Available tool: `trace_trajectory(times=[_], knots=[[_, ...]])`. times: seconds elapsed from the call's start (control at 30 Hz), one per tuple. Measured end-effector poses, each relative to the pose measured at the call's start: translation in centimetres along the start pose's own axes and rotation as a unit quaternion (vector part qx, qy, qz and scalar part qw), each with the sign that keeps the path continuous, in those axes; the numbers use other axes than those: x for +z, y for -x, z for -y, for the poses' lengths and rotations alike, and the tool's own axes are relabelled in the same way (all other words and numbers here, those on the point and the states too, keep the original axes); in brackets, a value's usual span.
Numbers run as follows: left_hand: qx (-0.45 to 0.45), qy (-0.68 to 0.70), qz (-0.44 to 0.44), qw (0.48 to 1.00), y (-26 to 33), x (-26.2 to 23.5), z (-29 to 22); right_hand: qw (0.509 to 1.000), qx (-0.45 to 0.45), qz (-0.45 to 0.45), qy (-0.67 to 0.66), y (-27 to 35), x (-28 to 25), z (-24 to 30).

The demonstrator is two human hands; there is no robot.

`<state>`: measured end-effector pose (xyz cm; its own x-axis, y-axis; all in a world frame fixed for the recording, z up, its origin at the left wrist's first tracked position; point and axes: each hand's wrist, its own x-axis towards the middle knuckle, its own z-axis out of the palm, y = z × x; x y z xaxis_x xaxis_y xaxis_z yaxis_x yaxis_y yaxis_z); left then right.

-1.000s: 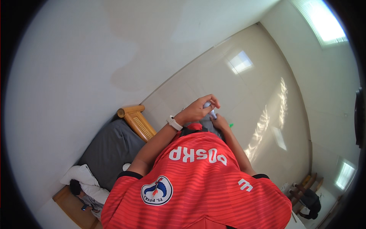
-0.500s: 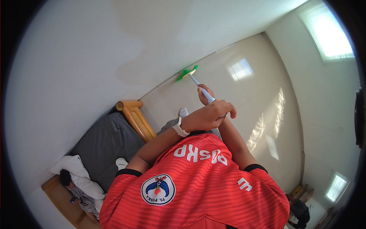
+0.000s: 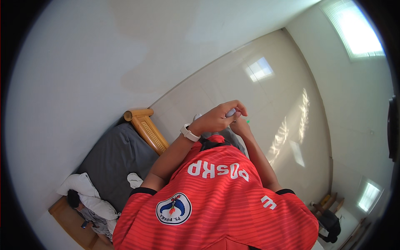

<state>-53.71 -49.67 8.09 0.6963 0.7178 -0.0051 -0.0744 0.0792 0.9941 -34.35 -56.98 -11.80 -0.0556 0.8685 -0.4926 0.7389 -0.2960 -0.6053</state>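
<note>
In front of my waist, both hands hold a broom with a pale blue handle (image 3: 230, 112). My left hand (image 3: 214, 118), with a white watch (image 3: 189, 133) at its wrist, is wrapped round the top end of the handle. Just below and to its right, my right hand (image 3: 240, 126) is closed round the shaft. The broom now points down, nearly end-on to me, so my hands hide most of it. Only a small bit of green bristle (image 3: 248, 121) shows beside my right hand.
To my left stands a wooden-framed bed (image 3: 143, 129) with a dark grey sheet (image 3: 121, 152) and white pillows (image 3: 79, 183). A person (image 3: 89, 216) lies there holding a phone. A long wall (image 3: 166, 46) borders the pale tiled floor (image 3: 271, 100). Wooden furniture (image 3: 329, 204) with dark cloth is at lower right.
The broom head has swung from beside the wall back toward me, out of sight behind my hands. My left hand has moved up and left; my right hand has come down and closer to my body.
</note>
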Motion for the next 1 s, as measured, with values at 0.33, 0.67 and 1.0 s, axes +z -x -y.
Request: trace_trajectory(times=[0.33,0.67,1.0], knots=[[-0.018,-0.033,0.122,0.992,0.2,2.4,0.0,0.986,-0.108,-0.051,-0.116,2.4,1.9,1.9],[0.109,-0.150,0.099,0.978,0.7,4.4,0.8,0.962,-0.075,-0.095,-0.246,-1.8,0.6,7.6],[0.118,-0.175,0.012,0.977,2.2,4.0,-1.1,0.970,-0.143,-0.080,-0.181,-0.3,-2.7,8.3]])
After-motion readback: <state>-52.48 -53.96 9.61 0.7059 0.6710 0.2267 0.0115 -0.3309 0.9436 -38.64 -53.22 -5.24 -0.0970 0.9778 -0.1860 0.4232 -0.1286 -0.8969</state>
